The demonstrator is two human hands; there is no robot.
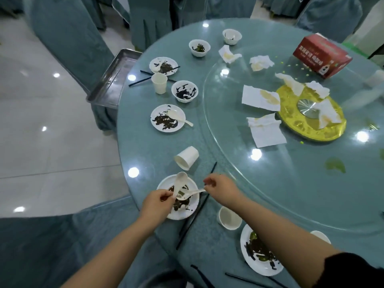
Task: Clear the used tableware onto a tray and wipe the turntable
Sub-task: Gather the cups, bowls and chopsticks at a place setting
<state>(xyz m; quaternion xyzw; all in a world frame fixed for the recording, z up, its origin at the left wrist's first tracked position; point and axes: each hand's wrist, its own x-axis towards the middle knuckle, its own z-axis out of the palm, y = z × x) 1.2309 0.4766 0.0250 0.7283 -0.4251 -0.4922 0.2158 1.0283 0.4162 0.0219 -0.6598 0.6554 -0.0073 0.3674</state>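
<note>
- White spoon [180, 185] is pinched upright by the left hand [158, 201] over a dirty plate [178, 197] at the table's near edge.
- Second spoon [190, 193] is pinched by the right hand [221, 188].
- Steel tray [113, 79] is set on a chair, well apart.

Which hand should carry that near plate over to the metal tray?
Left, probably. The left hand is at the plate's left side, and the tray sits off the table's left edge. The right hand would have to cross over.

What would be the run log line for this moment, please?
left hand: holds spoon | right hand: pinches second spoon | both over plate | tray: bare
</note>
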